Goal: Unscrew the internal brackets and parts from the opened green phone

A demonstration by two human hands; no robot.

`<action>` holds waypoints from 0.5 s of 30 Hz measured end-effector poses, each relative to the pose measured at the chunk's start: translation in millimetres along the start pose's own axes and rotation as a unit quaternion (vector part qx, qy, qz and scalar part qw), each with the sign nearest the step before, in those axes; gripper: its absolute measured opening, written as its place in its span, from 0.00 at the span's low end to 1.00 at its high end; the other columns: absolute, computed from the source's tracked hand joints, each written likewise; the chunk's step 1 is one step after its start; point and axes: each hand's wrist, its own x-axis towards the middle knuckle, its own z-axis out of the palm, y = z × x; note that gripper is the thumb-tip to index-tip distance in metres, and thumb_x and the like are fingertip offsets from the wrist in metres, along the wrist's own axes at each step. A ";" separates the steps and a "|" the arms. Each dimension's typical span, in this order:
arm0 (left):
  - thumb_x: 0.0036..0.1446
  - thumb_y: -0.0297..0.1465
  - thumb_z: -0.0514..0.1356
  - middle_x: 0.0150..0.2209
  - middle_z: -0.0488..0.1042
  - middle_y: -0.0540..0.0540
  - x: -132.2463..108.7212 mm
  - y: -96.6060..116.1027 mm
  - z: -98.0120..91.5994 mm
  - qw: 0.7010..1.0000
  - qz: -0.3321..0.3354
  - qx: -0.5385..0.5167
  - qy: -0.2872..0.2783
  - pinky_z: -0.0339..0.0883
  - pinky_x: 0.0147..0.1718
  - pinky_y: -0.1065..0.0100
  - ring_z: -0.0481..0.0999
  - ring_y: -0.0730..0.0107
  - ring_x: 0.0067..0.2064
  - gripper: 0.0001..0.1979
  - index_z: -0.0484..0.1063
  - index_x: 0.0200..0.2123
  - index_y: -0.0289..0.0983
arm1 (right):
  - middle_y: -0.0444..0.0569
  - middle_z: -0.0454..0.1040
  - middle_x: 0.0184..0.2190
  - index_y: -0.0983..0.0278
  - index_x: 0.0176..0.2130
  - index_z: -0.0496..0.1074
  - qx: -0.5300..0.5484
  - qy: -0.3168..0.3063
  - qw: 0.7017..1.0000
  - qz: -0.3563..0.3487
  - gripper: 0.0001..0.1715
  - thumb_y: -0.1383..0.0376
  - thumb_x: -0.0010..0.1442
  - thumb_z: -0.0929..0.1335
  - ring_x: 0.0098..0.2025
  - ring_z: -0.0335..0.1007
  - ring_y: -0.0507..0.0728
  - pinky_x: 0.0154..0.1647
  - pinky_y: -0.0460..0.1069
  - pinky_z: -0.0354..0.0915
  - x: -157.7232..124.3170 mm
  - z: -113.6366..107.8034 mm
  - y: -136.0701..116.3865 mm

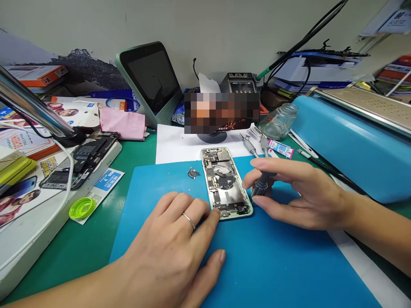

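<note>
An opened phone body [228, 197] with a pale green frame lies on the blue mat [147, 188], its inner boards and metal plate exposed. My left hand [176, 239] wears a ring and rests palm down; its index fingertip touches the phone's lower left corner, the thumb stands apart, and it holds nothing. At the phone's right edge my right hand [305, 192] has a grey screwdriver [260, 184] between thumb and fingers, partly hidden by them. Further grey screwdrivers [249, 146] lie just beyond the fingers. Left of the phone sits a small electronic part [193, 172].
A blue machine [340, 149] stands on the right, near a glass jar [281, 119]. Behind are a tilted screen [150, 77] and a pixelated box [221, 113]. On the left, another phone assembly [86, 158], a green lid [82, 208] and a metal lamp pole [35, 102] crowd the bench.
</note>
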 end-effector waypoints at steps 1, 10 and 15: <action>0.72 0.35 0.56 0.45 0.75 0.41 0.0 0.2 -0.4 1.000 0.000 0.000 0.000 0.62 0.43 0.53 0.70 0.55 0.44 0.18 0.76 0.57 0.31 | 0.47 0.82 0.43 0.54 0.72 0.59 0.016 0.019 1.000 0.015 0.48 0.77 0.60 0.73 0.38 0.82 0.55 0.35 0.47 0.82 0.3 0.9 -1.6; 0.72 0.34 0.56 0.47 0.75 0.40 1.5 1.4 -1.9 1.000 -0.002 -0.004 -0.009 0.62 0.43 0.53 0.70 0.54 0.46 0.20 0.74 0.60 0.29 | 0.45 0.77 0.44 0.51 0.68 0.62 0.143 0.193 0.969 0.053 0.46 0.80 0.61 0.73 0.44 0.81 0.54 0.39 0.47 0.82 13.1 38.8 -23.3; 0.72 0.35 0.56 0.46 0.75 0.40 0.9 0.5 -1.0 1.000 -0.004 -0.001 -0.016 0.63 0.43 0.53 0.70 0.54 0.45 0.20 0.73 0.60 0.30 | 0.48 0.77 0.48 0.52 0.71 0.59 0.143 0.171 0.975 0.015 0.46 0.81 0.63 0.71 0.46 0.81 0.54 0.42 0.48 0.83 12.4 46.7 -19.5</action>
